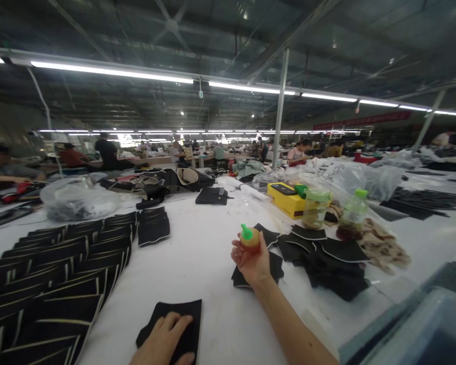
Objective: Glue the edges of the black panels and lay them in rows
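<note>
My right hand (255, 268) is wrapped round a small squeeze bottle (250, 241) with a green nozzle cap and yellow-orange contents, held above the table. Under and behind that hand lie black fabric pieces (277, 266). At the near edge, my left hand (165, 337) rests with fingers spread on a black fabric piece (192, 314) lying flat on the white table (209, 284). Rows of overlapping black pieces with pale edges (68, 284) cover the table's left side, and a small stack of black pieces (154, 225) sits beside them.
Toward the right stand a yellow box (285, 203) with a phone on it, a clear jar (314, 208) and a green-capped bottle (352, 218), beside a crumpled beige cloth (383, 248). A black pouch (212, 195) lies farther back, near plastic bags (79, 197). Several people work in the background.
</note>
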